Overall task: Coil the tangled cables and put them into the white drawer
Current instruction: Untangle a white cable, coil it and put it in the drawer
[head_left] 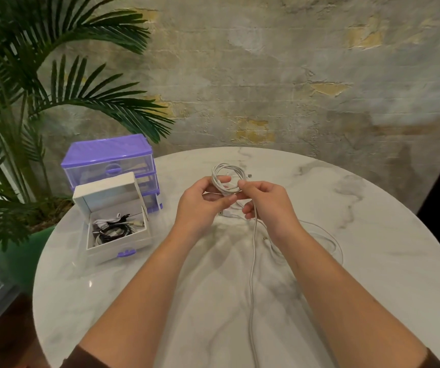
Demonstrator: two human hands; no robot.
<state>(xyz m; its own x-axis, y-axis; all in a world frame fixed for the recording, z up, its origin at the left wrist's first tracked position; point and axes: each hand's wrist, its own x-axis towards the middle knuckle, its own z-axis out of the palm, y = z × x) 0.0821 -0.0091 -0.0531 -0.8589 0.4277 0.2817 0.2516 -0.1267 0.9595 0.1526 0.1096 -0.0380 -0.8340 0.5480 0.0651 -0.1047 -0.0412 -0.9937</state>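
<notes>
Holding a coil of white cable point(226, 179) above the marble table point(372, 235), the left hand point(203, 200) pinches its loops while the right hand point(264, 200) pinches the trailing length; the white drawer point(118, 245) sits open, left.

Thin white cable point(226, 179): partly wound into a small upright coil held above the worktop, its loose length trailing down toward the near edge. White plastic drawer with purple handle point(123, 241): pulled out, open, holding black and white cables point(112, 229).
</notes>
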